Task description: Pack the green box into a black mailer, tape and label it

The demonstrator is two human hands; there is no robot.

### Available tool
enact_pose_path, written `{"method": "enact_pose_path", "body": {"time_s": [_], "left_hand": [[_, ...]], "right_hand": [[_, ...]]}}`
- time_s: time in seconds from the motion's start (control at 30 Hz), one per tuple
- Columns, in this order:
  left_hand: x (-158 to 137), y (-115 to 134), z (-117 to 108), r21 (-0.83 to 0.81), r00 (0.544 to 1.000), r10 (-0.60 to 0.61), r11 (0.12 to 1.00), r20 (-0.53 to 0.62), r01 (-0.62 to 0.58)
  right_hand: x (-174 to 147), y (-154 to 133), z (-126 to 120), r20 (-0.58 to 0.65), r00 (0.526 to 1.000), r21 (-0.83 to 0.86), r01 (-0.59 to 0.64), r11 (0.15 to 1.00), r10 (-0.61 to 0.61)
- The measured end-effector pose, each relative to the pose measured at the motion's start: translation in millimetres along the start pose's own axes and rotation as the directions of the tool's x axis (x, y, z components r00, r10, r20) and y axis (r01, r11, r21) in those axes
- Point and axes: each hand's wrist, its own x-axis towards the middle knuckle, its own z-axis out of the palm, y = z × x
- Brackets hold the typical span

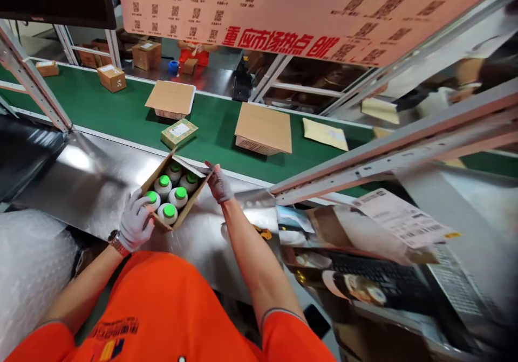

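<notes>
An open brown cardboard box of white bottles with green caps sits on the shiny steel bench, just short of the green conveyor belt. The gloved left hand grips its near corner; the gloved right hand pinches the far flap (both closed on cardboard).

A steel worktable fronts a green conveyor belt under a pink sign.
</notes>
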Motion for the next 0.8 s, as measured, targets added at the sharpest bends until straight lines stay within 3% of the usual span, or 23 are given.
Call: {"method": "enact_pose_path", "body": {"time_s": [0.13, 0.27, 0.4, 0.5, 0.7, 0.8], "left_hand": [[-21.1, -9.3, 4.8, -0.098, 0.998, -0.038, 0.995, -0.043, 0.034], [-42.7, -20.7, 9.1, -0.091, 0.989, -0.145, 0.986, -0.015, 0.143], [-31.5, -24.3, 11.0, -0.069, 0.985, -0.173, 0.983, -0.021, 0.171], [-11.8, -24.8, 17.0, -0.112, 0.983, -0.178, 0.977, 0.048, 0.182], [2.0, -30.9, 59.6, -0.228, 0.958, -0.223, 0.938, 0.181, 0.261], [4.3, -31.1, 82.4, -0.281, 0.913, -0.306, 0.882, 0.27, 0.379]], "right_hand": [[-6.3, 1.4, 0.7, -0.019, 0.999, -0.063, 0.047, 0.997, -0.049], [-26.0, 7.1, -9.8, -0.113, 0.99, -0.072, 0.076, 0.994, -0.084], [-57.7, 18.8, -18.4, -0.209, 0.971, -0.09, 0.096, 0.991, -0.113], [-96.0, 27.5, -27.5, -0.242, 0.96, -0.116, 0.116, 0.987, -0.141], [-182.3, 37.4, -50.4, -0.184, 0.979, -0.215, 0.048, 0.975, -0.089], [-200.0, 26.1, -61.1, -0.156, 0.986, -0.247, 0.023, 0.969, -0.064]]}}
